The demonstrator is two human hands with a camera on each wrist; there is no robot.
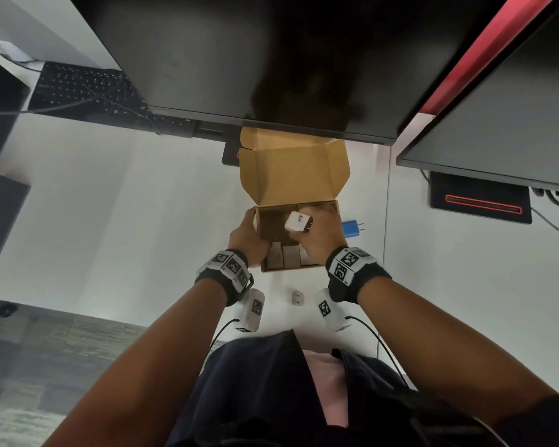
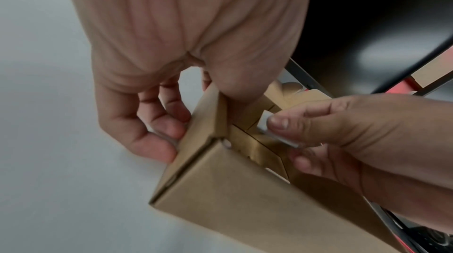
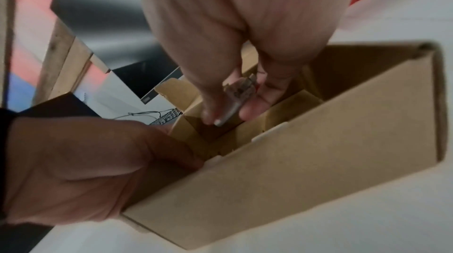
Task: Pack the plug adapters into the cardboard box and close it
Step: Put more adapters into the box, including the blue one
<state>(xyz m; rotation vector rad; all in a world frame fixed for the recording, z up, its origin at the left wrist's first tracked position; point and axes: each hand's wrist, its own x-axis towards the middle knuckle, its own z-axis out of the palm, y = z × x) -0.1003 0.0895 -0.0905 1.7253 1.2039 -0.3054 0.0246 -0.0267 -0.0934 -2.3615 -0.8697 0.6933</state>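
Observation:
The cardboard box [image 1: 334, 208] stands open on the white desk, its lid [image 1: 292, 171] raised at the back. My left hand [image 1: 250, 230] grips the box's left wall [image 2: 208, 121], thumb inside and fingers outside. Over the box's dividers, my right hand [image 1: 317, 227] pinches a white plug adapter [image 1: 298, 221], also seen in the wrist views [image 2: 264, 123] [image 3: 235, 100]. Several pale adapters [image 1: 290, 255] sit in the front compartments. A blue adapter [image 1: 351, 229] lies on the desk right of the box. A small white adapter [image 1: 298, 297] lies in front of it.
A big black monitor [image 1: 271, 59] overhangs the box lid, and a second monitor [image 1: 497, 124] stands to the right on a black base [image 1: 480, 201]. A black keyboard [image 1: 84, 91] with cables lies far left. Carpet floor [image 1: 46, 350] shows beyond the desk's near left edge.

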